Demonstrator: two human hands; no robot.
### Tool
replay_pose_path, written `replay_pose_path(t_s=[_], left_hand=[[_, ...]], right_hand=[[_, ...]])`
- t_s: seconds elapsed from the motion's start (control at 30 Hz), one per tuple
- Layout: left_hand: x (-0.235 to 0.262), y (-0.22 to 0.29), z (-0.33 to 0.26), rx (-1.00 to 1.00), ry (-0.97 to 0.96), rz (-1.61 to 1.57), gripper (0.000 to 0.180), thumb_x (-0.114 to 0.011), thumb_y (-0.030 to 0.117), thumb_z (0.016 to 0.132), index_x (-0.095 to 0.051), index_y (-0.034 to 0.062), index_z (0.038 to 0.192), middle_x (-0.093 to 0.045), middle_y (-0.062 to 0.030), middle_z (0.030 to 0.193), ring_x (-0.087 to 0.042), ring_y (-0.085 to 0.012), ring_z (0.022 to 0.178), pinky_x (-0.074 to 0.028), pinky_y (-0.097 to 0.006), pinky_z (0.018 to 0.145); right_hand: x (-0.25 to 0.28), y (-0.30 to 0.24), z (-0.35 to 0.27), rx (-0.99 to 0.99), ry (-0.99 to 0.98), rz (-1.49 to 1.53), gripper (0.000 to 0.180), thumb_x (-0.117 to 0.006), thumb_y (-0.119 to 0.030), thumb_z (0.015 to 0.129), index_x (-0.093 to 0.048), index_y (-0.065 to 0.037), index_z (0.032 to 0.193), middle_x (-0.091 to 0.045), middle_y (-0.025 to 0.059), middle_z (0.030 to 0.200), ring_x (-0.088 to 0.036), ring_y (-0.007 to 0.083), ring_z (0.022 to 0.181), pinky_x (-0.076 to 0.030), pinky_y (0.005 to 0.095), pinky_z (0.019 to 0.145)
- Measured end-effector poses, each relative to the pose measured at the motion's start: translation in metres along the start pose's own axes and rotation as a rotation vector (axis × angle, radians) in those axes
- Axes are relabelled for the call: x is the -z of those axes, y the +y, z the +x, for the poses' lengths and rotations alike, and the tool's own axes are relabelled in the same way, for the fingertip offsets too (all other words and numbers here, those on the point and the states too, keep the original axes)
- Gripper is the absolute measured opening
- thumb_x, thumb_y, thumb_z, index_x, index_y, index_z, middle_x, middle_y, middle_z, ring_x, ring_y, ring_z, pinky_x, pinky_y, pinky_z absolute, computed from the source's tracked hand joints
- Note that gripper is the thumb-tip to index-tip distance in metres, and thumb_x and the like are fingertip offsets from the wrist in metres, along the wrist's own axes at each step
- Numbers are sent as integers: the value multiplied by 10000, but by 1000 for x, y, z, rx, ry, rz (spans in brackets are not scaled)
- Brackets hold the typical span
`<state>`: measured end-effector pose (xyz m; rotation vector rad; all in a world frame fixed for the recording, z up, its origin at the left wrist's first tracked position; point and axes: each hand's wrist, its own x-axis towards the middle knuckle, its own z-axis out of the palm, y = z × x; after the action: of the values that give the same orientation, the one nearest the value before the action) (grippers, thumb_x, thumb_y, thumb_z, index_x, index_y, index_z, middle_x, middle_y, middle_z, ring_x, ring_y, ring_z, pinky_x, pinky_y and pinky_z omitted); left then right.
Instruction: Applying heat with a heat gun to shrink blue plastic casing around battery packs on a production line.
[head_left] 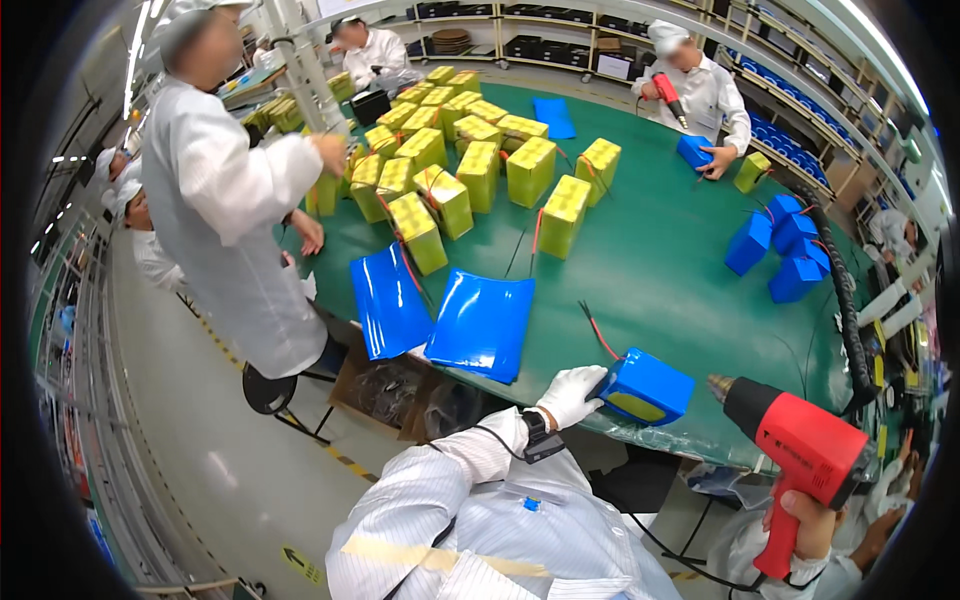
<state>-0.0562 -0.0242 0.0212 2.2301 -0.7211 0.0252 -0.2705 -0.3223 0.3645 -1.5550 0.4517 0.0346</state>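
A battery pack in blue shrink wrap (652,384) lies near the table's front edge, its yellow-green end showing through the wrap and red and black leads rising behind it. My left hand (573,396), in a white glove, grips the pack's left end; some fingertips are hidden against it. Bare fingers of my right hand (806,522) wrap round the handle of a red heat gun (812,445). Its metal nozzle points left toward the pack, a short gap away.
Flat blue shrink sleeves (482,322) lie left of my hand. Yellow-green battery packs (563,216) crowd the green table (660,290); several blue-wrapped packs (795,235) stand right. One person (235,190) stands left; opposite, another (690,85) holds a heat gun. A thick black hose (848,300) borders the right edge.
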Motion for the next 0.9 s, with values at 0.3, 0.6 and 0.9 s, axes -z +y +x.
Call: replay_pose_path(t_s=[0.3, 0.6, 0.9], left_hand=[[25, 33, 18, -98, 29, 117, 243, -734, 243, 748, -636, 114, 929, -634, -99, 926, -628, -334, 957, -480, -489, 822], [-9, -10, 10, -173, 100, 251, 427, -772, 287, 775, -651, 69, 1123, -651, -116, 1081, -619, -334, 1077, -478, -469, 887], [-13, -7, 10, -22, -77, 249, 523, -786, 295, 781, -656, 92, 1245, -649, -95, 1296, -582, -314, 1237, -457, -470, 998]], right_hand=[[-4, -15, -22, -129, 128, 16, 614, -777, -123, 742, -581, 21, 1305, -680, 144, 1015, -665, 233, 651, -559, 343, 540], [-40, -22, -13, 35, 155, -233, 595, -749, -201, 773, -570, 73, 1269, -652, 178, 962, -631, 218, 576, -529, 321, 503], [-26, -12, -20, -102, 55, -164, 584, -748, -212, 741, -604, 62, 1236, -655, 158, 946, -622, 192, 608, -508, 309, 528]])
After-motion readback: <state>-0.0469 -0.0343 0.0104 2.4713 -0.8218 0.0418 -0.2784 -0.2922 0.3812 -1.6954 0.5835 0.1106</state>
